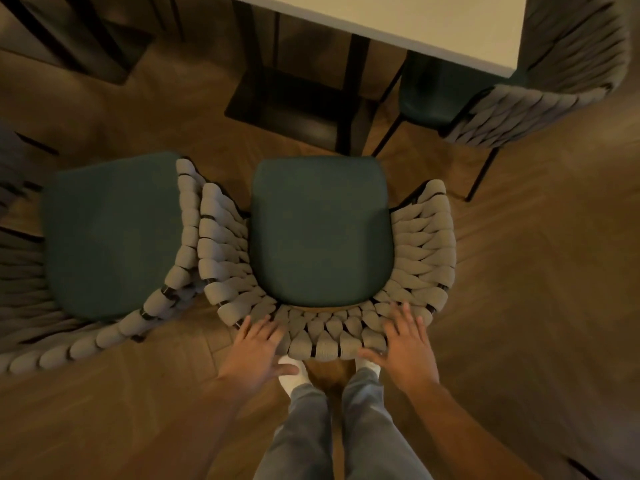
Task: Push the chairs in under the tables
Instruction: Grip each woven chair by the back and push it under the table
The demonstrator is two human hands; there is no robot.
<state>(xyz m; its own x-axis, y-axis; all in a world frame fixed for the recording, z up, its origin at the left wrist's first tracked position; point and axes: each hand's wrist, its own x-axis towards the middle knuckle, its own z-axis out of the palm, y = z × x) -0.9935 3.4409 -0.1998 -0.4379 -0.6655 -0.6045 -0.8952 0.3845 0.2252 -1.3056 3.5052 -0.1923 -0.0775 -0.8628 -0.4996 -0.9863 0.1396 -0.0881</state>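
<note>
We rest our left hand [259, 344] and right hand [405, 344], fingers spread, on the chair [320, 230] back, ready to push it forward under the table [398, 15].

The room is dim and the light is warm and yellowish. The brightest thing is the pale top of the table [415, 26] in front of me, which catches light from above. Under it the black base [294, 98] is lost in deep shadow. The floor [536, 271] looks smeared towards the edges, and the chair on the far right [554, 81] is blurred and bent by the wide lens. My right hand [405, 348] is sharp enough, only slightly soft.
</note>
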